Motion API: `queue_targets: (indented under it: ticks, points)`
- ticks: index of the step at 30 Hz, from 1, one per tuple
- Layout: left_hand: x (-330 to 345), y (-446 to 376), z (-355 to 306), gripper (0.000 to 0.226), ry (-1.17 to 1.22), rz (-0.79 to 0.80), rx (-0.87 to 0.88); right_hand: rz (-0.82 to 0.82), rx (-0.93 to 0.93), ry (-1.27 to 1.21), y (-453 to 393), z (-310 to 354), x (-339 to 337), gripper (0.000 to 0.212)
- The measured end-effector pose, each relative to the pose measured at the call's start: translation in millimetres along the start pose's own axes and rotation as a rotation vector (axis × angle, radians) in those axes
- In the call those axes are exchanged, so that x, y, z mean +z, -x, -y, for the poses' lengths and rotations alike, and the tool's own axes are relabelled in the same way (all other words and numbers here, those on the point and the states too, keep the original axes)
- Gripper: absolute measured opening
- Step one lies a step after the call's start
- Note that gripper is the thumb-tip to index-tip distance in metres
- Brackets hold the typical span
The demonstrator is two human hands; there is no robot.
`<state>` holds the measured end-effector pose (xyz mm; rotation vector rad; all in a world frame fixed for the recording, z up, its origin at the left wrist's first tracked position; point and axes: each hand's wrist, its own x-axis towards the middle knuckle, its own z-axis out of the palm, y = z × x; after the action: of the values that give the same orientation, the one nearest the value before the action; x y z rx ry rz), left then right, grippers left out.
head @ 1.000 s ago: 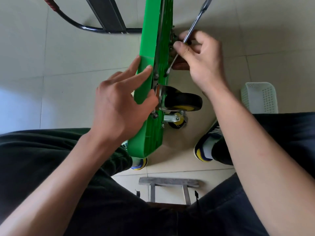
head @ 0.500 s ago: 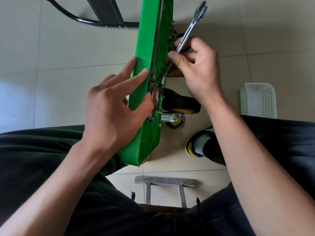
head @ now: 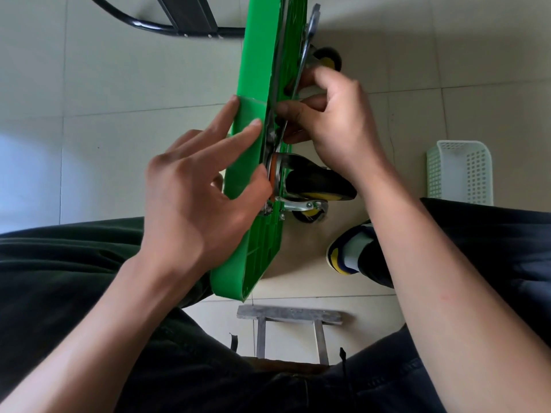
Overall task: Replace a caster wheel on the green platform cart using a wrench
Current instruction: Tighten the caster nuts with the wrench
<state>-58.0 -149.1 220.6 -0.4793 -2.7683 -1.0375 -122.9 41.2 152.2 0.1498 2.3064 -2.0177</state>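
The green cart [head: 256,162] stands on its edge on the tiled floor [head: 119,84], between the person's knees. The flat top faces left and the wheels face right.

The left hand [head: 196,204] lies flat on the cart's top side. Its fingers [head: 229,138] are straight and a bit apart, and the thumb hooks over the edge by the wheel plate. This hand holds nothing; it just keeps the cart from tipping.

The right hand [head: 331,123] has its fingers curled tight around the wrench [head: 307,40]. The wrench runs up along the underside, and its low end sits by a bolt just above the near caster wheel [head: 316,183]. I cannot see the bolt head well.

I think a bolt on the wheel plate is being turned now. To do it well, the wrench end should sit fully on the bolt so it does not slip. The left hand should push back hard while the right hand makes short swings. Fingers should stay away from the plate's sharp edge.

A white basket [head: 459,171] sits on the floor to the right.
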Motion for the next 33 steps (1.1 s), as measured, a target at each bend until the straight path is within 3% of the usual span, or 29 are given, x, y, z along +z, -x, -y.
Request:
queue_targets:
  ticks: [11, 19, 24, 29, 33]
  points:
    - [1, -1, -1, 0.038, 0.007, 0.0, -0.005, 0.036, 0.274, -0.046, -20, -6, -1, 0.031]
    - [0, -1, -3, 0.039, 0.016, 0.001, -0.013, 0.182, 0.751, -0.348, -28, -29, -5, 0.019]
    - [0, -1, -3, 0.039, 0.022, -0.007, -0.016, 0.276, 0.907, -0.452, -26, -42, -8, 0.025]
    - [1, 0, -3, 0.039, 0.025, -0.001, -0.02, 0.217, 0.813, -0.47, -25, -38, -14, 0.024]
    - [1, -1, -2, 0.04, 0.033, -0.003, -0.016, 0.041, 0.525, -0.384, -18, -32, -19, 0.02]
